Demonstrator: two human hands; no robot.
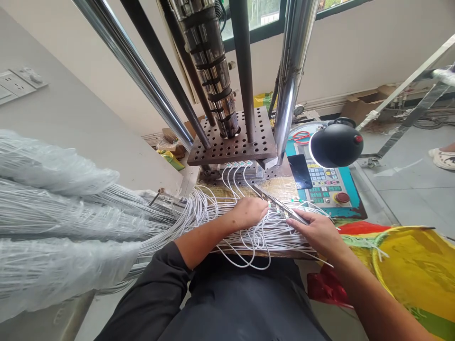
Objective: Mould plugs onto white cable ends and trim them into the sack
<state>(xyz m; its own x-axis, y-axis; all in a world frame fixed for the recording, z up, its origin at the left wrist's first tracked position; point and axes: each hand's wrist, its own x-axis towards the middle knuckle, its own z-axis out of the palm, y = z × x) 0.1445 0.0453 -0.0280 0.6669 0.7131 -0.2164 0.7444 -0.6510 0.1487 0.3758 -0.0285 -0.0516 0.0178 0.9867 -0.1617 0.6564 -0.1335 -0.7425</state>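
— Where are the cables (199, 213) laid?
— Across the table (283, 183), some ends set beneath the perforated plate (232, 152); wrapped bundles (74, 213) gathered at left
— And at right?
— Control panel (323, 196) sited there, lamp (336, 144) positioned at its far edge, cardboard box (366, 102) placed farther back

A workshop: a press (232, 137) with steel columns (295, 66), a control panel (325, 182) and bundled cables (67, 218) fill the place.

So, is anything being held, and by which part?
The right hand holds a long, narrow metal bar by its near end; whether the left hand grips anything is unclear.
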